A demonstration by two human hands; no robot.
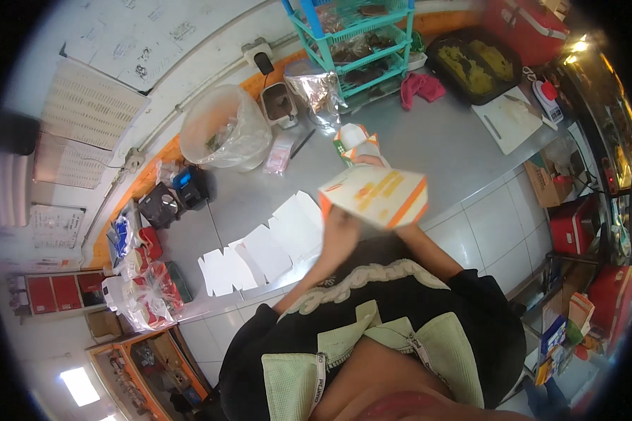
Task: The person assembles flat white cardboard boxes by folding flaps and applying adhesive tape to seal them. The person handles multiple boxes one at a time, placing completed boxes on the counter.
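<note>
Nearest the camera, the person's chest and dark sleeves fill the lower picture and hide the near edge of the grey metal counter (pixel 435 151). The left hand (pixel 340 235) comes up beneath a half-folded orange-and-white cardboard food box (pixel 374 195) and grips its lower left corner, fingers closed on the card. The right hand (pixel 369 161) is almost wholly hidden behind the box; only fingertips show above its top edge, and whether they clasp it cannot be told. The box is held in the air above the counter's front edge.

Just left of it a fanned row of flat white unfolded box blanks (pixel 260 252) lies on the counter. Behind the right hand stands another small orange-and-white folded carton (pixel 351 138).

Farther back, a clear plastic tub lined with a bag (pixel 225 126) holds something green, hard to make out. A crumpled foil bag (pixel 317 90) stands beside a turquoise plastic wire rack (pixel 361 38) with dark, blurred food on its shelves. At far right a black tray (pixel 470 63) holds yellow food.
</note>
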